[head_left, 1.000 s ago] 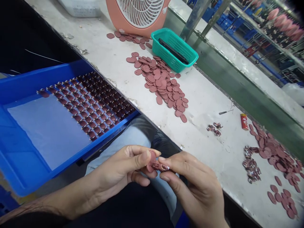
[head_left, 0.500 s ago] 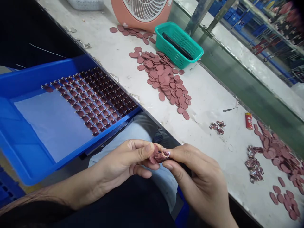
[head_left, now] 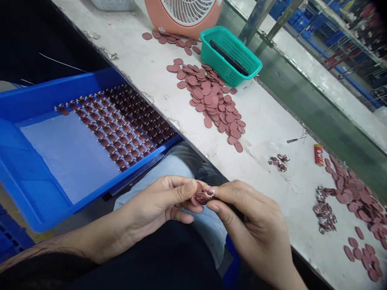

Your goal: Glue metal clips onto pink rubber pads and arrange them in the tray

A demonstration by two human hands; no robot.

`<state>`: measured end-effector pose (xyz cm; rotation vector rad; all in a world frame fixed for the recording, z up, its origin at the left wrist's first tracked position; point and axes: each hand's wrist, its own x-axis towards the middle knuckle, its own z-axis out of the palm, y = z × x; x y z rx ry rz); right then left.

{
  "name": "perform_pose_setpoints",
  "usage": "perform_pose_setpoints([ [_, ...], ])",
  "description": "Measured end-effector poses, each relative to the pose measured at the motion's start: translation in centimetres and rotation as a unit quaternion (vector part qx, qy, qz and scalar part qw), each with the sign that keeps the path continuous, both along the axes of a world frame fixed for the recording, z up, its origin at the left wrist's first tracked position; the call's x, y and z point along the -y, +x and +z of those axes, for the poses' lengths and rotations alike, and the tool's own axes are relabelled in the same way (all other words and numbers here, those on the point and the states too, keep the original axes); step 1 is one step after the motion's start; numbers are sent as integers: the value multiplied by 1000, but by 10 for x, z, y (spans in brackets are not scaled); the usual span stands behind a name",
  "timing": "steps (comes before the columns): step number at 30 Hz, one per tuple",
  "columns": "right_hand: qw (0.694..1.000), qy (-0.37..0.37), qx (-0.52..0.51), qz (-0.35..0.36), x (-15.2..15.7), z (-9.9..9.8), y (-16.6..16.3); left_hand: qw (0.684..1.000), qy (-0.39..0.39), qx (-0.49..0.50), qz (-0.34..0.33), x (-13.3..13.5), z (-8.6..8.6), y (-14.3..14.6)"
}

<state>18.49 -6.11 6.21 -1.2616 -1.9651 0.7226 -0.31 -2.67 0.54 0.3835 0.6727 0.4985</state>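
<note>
Between my two hands, above my lap, is a small brown figurine (head_left: 203, 197) with white and orange touches, set against a reddish-brown oval disc (head_left: 195, 188). My left hand (head_left: 169, 198) pinches the disc with thumb and fingers. My right hand (head_left: 250, 219) closes thumb and forefinger on the figurine's white-tipped end. The fingers hide part of both pieces, so I cannot tell how firmly they are joined. On the left, a blue tray (head_left: 54, 201) holds rows of similar figurines on oval discs (head_left: 121, 121), with white paper beneath.
The white table carries a large pile of oval discs (head_left: 211, 98), another pile (head_left: 353, 189) at right, loose figurines (head_left: 325, 209), a few more figurines (head_left: 279, 162), a thin dark tool (head_left: 296, 140), a red-yellow tube (head_left: 318, 155), a green basket (head_left: 223, 64) and an orange fan (head_left: 184, 28).
The figurine has tilted slightly between my fingers, while both hands keep their hold. The surroundings have shifted a little in view with my head.
</note>
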Motion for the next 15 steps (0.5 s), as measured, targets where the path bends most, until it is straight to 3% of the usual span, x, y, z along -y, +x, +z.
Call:
perform_pose_setpoints([
  [15, 1000, 0, 14, 5, -1, 1, -1, 1000, 6, -4, 8, 1, 0, -3],
])
